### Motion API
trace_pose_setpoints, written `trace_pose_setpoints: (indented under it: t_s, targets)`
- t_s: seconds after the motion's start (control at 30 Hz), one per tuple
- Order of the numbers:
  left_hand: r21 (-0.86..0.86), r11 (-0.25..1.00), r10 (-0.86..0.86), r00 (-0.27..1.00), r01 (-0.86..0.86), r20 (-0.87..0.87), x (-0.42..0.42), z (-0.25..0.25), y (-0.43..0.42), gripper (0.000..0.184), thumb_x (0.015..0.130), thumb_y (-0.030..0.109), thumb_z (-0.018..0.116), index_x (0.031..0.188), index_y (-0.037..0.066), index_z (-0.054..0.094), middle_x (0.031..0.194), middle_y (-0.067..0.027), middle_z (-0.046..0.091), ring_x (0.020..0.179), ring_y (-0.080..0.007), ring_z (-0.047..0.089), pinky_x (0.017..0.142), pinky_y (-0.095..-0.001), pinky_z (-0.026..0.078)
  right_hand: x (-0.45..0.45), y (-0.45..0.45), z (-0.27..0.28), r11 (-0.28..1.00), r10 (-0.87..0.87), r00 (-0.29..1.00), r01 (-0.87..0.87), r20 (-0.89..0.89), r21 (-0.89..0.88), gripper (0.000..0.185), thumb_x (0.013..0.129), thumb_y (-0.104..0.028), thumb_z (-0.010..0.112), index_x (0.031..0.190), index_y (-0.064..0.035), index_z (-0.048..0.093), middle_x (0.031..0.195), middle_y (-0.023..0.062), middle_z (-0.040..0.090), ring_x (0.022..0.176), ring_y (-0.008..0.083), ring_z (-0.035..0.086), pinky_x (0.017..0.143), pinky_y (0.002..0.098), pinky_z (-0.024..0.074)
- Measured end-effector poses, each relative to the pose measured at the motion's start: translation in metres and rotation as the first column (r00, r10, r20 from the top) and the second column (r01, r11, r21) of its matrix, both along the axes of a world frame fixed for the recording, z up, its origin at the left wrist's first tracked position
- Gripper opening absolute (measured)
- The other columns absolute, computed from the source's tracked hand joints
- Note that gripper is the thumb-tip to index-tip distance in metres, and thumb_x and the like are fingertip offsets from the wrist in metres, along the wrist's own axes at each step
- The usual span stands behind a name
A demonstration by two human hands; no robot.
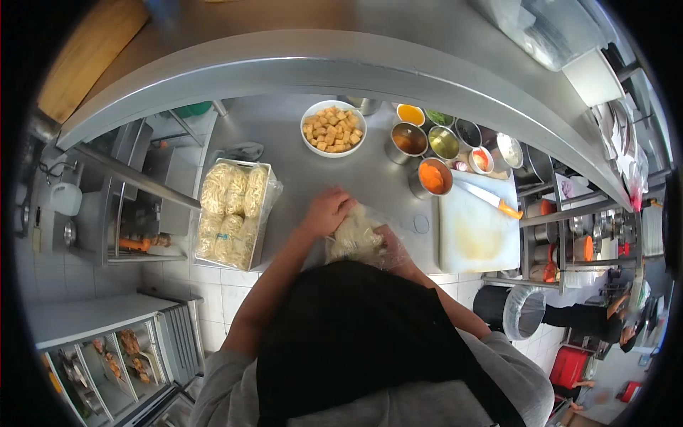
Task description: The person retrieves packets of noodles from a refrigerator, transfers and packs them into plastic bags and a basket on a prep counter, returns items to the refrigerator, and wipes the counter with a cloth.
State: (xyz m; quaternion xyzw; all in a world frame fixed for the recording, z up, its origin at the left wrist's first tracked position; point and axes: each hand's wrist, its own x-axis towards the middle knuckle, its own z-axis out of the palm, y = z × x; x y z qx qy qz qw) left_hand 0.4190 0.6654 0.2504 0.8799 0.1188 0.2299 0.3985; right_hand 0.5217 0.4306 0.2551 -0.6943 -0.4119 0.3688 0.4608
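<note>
A clear plastic bag of pale noodles [358, 233] lies at the near edge of the steel counter [284, 153], close against the black apron. My left hand [330, 211] is on the bag's left side, its fingers bent together over the plastic. On the right side, my right hand [393, 249] holds the bag, with its fingers partly hidden by the plastic. To the left stands a white tray [262, 213] lined with plastic, holding several bundles of noodles [226, 181]. A thin loop [421, 224] lies on the counter right of the bag.
A white bowl of browned cubes [332, 129] stands at the back. Metal containers [431, 178] of sauces stand back right. A knife [487, 197] lies on the white cutting board [478, 245]. The steel shelf [341, 65] spans above. Another person [594, 322] stands far right.
</note>
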Motion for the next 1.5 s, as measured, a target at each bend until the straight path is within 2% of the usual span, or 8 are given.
trace_pose_setpoints:
  t_s: [0.13, 0.33, 0.53, 0.73, 1.07, 1.23, 1.33, 1.5]
  targets:
    - [0.013, 1.0, 0.024, 0.996, -0.025, 0.088, -0.001, -0.008, -0.005, 0.026, 0.097, 0.02, 0.064, 0.086, -0.003, 0.058, 0.086, -0.019, 0.057, 0.084, -0.0396, 0.057, 0.074, -0.0466, 0.047, 0.0, -0.014, -0.002, 0.994, 0.007, 0.994, -0.018, 0.106, 0.105, 0.054, 0.084, -0.016, 0.084, 0.124, -0.0057, 0.05, 0.11, 0.0114, 0.067, 0.102, 0.0215, 0.064, 0.09, 0.0368, 0.0524]
    - [-0.023, 0.998, 0.05, 0.998, -0.051, -0.047, -0.002, -0.008, -0.003, 0.025, 0.096, 0.023, 0.064, 0.087, 0.0, 0.062, 0.088, -0.0182, 0.059, 0.087, -0.0394, 0.058, 0.076, -0.049, 0.047, 0.03, -0.035, -0.049, 0.993, -0.106, 0.679, 0.113, -0.726, -0.04, 0.052, 0.089, -0.006, 0.077, 0.13, -0.007, 0.045, 0.112, 0.0104, 0.067, 0.105, 0.0191, 0.066, 0.092, 0.0371, 0.0539]
    - [-0.059, 0.995, 0.081, 0.996, -0.083, -0.036, -0.001, -0.015, -0.008, 0.027, 0.098, 0.021, 0.062, 0.085, -0.002, 0.057, 0.088, -0.0186, 0.057, 0.083, -0.0387, 0.056, 0.075, -0.0454, 0.046, 0.019, -0.018, 0.009, 0.998, 0.038, 0.971, -0.025, -0.237, 0.057, 0.052, 0.088, -0.002, 0.072, 0.131, -0.0071, 0.043, 0.113, 0.0095, 0.067, 0.104, 0.0191, 0.065, 0.091, 0.0344, 0.0531]
    - [0.046, 0.997, 0.06, 0.998, -0.061, 0.023, -0.001, -0.013, -0.004, 0.028, 0.097, 0.024, 0.064, 0.085, -0.001, 0.06, 0.089, -0.0194, 0.059, 0.091, -0.0412, 0.057, 0.08, -0.0498, 0.046, 0.018, -0.015, -0.02, 0.992, -0.125, 0.835, 0.096, -0.536, -0.081, 0.043, 0.086, -0.004, 0.072, 0.122, -0.0069, 0.049, 0.108, 0.0069, 0.066, 0.101, 0.0187, 0.065, 0.089, 0.0331, 0.052]
    - [-0.056, 0.994, 0.096, 0.995, -0.095, 0.011, -0.008, -0.009, -0.012, 0.026, 0.096, 0.021, 0.066, 0.085, -0.002, 0.059, 0.092, -0.0193, 0.059, 0.092, -0.0405, 0.057, 0.079, -0.048, 0.046, 0.038, -0.045, -0.01, 0.977, -0.166, 0.9, 0.207, -0.403, 0.06, 0.028, 0.086, -0.008, 0.074, 0.109, -0.0071, 0.057, 0.111, 0.0091, 0.066, 0.1, 0.0183, 0.066, 0.085, 0.0367, 0.0561]
    - [-0.14, 0.976, 0.151, 0.983, -0.165, -0.106, -0.01, -0.024, -0.005, 0.022, 0.094, 0.02, 0.068, 0.094, 0.0, 0.062, 0.098, -0.0178, 0.059, 0.096, -0.0387, 0.058, 0.081, -0.0457, 0.048, 0.077, -0.081, -0.024, 0.893, -0.358, 0.529, 0.434, -0.769, -0.117, 0.027, 0.083, 0.004, 0.064, 0.104, -0.0093, 0.054, 0.1, 0.0094, 0.066, 0.088, 0.0239, 0.069, 0.076, 0.038, 0.0598]
    - [0.204, 0.939, 0.255, 0.959, -0.276, 0.121, -0.004, -0.002, -0.017, 0.025, 0.094, 0.02, 0.069, 0.11, 0.002, 0.065, 0.111, -0.0173, 0.06, 0.106, -0.0374, 0.059, 0.091, -0.0443, 0.049, 0.098, -0.103, -0.022, 0.898, -0.379, 0.55, 0.414, -0.744, -0.151, 0.033, 0.083, 0.004, 0.066, 0.108, -0.0111, 0.05, 0.112, 0.0098, 0.063, 0.099, 0.0267, 0.068, 0.082, 0.0438, 0.0605]
    - [-0.016, 0.984, -0.179, 0.984, 0.179, 0.022, 0.014, 0.071, -0.078, 0.036, 0.093, 0.018, 0.069, 0.125, 0.004, 0.062, 0.124, -0.019, 0.06, 0.117, -0.0363, 0.057, 0.103, -0.0423, 0.047, 0.105, -0.129, -0.042, 0.911, -0.365, 0.865, 0.254, -0.345, -0.325, 0.029, 0.088, -0.004, 0.069, 0.111, -0.0082, 0.051, 0.104, 0.0101, 0.068, 0.09, 0.0276, 0.073, 0.072, 0.0382, 0.0612]
